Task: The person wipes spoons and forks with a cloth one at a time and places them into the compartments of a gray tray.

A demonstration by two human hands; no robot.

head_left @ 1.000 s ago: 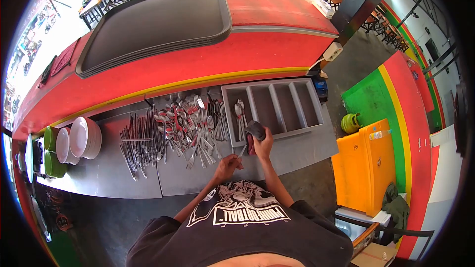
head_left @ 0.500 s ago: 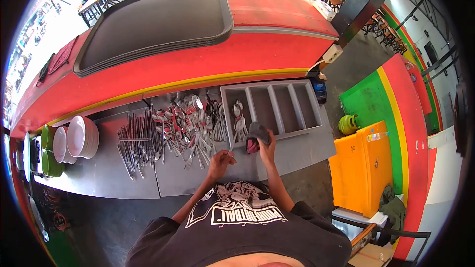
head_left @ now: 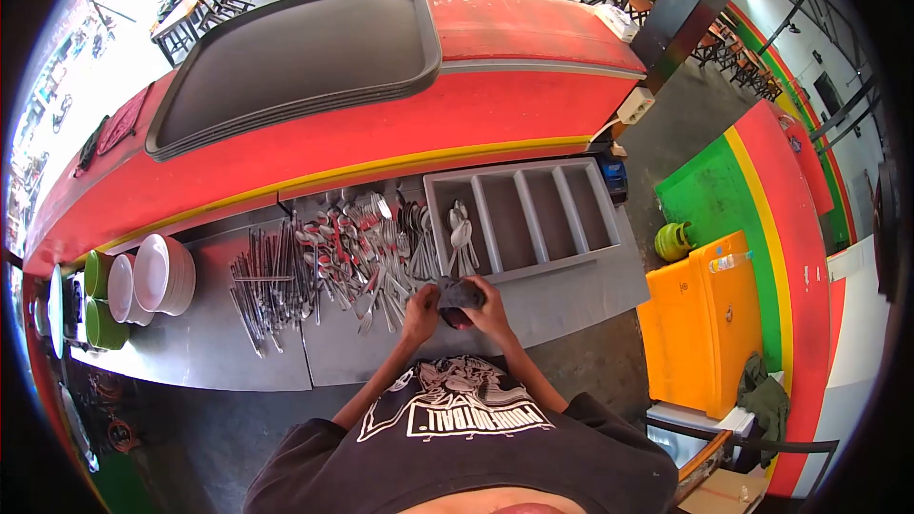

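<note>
My right hand (head_left: 488,311) is closed around a dark grey cloth (head_left: 461,293) with a dark red part hanging below. Closed beside the cloth's left side, my left hand (head_left: 422,312) has its fingertips against it; whatever those fingers grip is hidden. Both hands are over the front edge of the steel counter (head_left: 357,362). Just beyond them, a grey cutlery tray (head_left: 562,265) has several spoons (head_left: 461,233) in its leftmost compartment. Left of the tray lies a loose heap of spoons and forks (head_left: 367,252), beside a pile of knives (head_left: 262,281).
White bowls (head_left: 164,274) and green bowls (head_left: 103,324) are stacked at the counter's left end. Dark serving trays (head_left: 305,62) lie stacked on the red ledge (head_left: 533,33) behind. An orange cabinet (head_left: 700,328) and green gas cylinder (head_left: 673,241) stand to the right.
My right hand has brought the cloth down and left from the tray's front edge to my left hand. The thin metal piece seen at my left fingers earlier is now hidden.
</note>
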